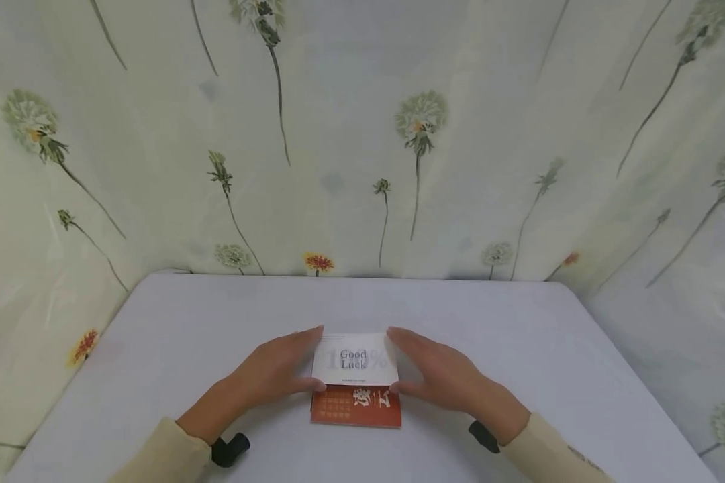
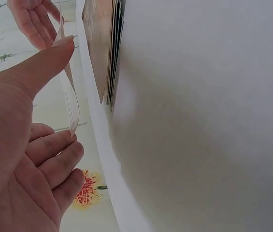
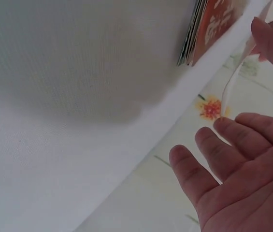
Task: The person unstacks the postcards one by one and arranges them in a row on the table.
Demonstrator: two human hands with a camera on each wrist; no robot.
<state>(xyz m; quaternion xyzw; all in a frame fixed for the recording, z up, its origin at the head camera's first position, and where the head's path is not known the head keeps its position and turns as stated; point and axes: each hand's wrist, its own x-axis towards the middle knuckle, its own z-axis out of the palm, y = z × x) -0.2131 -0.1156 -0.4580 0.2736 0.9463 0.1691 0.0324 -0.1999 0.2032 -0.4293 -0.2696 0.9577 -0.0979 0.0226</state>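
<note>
A white card (image 1: pixel 354 367) printed "Good Luck" is held up by its two short sides between both hands. My left hand (image 1: pixel 278 369) grips the left side, thumb at the near corner and a fingertip at the far one. On the opposite side my right hand (image 1: pixel 444 371) holds it in the same way. In the left wrist view the white card (image 2: pixel 70 99) looks thin and slightly bowed. Below it lies a stack of cards or thin booklets with a red cover (image 1: pixel 356 409) bearing white and gold characters. The raised card hides the stack's far part.
The stack lies on a white-covered table (image 1: pixel 217 308). Behind it hangs a pale cloth (image 1: pixel 338 134) printed with dandelions and flowers. A black wrist device (image 1: pixel 229 449) shows at the left wrist, another (image 1: pixel 483 436) at the right.
</note>
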